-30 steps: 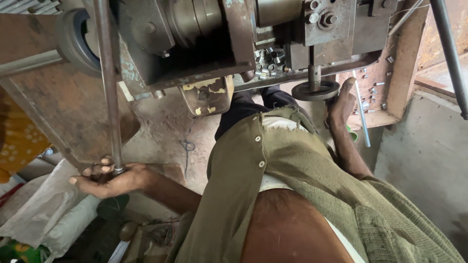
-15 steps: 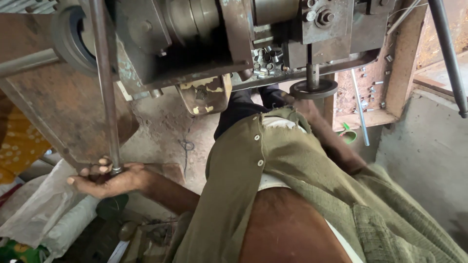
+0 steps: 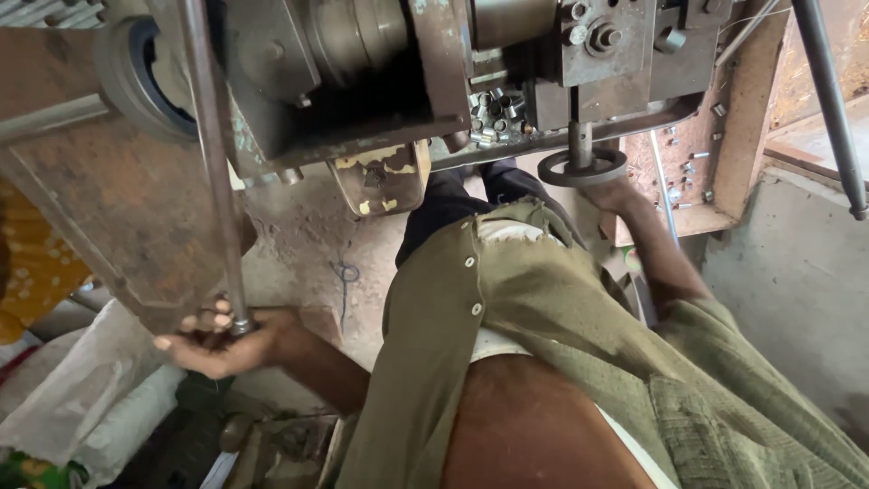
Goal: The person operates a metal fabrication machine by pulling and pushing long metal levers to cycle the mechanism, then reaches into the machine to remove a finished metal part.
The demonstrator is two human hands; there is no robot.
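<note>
Seen from the head camera, looking down past an olive shirt (image 3: 543, 299) at a worn grey machine (image 3: 380, 81). Left hand (image 3: 222, 342) cupped around the lower end of a long steel rod (image 3: 213, 163), fingers (image 3: 195, 321) curled loosely about it, rod running up past the machine's left flank. Close quarters there: a rusty metal plate (image 3: 118, 217) just behind the rod, white sacks (image 3: 81, 398) below the hand, little open room on either side. Right hand (image 3: 615, 195) reaching up under a small round handwheel (image 3: 584, 167) at the machine's lower edge; touching it, but how tightly the fingers close cannot be told. Loose nuts (image 3: 493, 113) heaped on the machine's ledge just left of the wheel's shaft. More room to the right: bare concrete wall (image 3: 787, 263), a second rod (image 3: 828, 100) well apart from the arm. Dusty concrete floor (image 3: 317, 254) open between plate and shirt.
</note>
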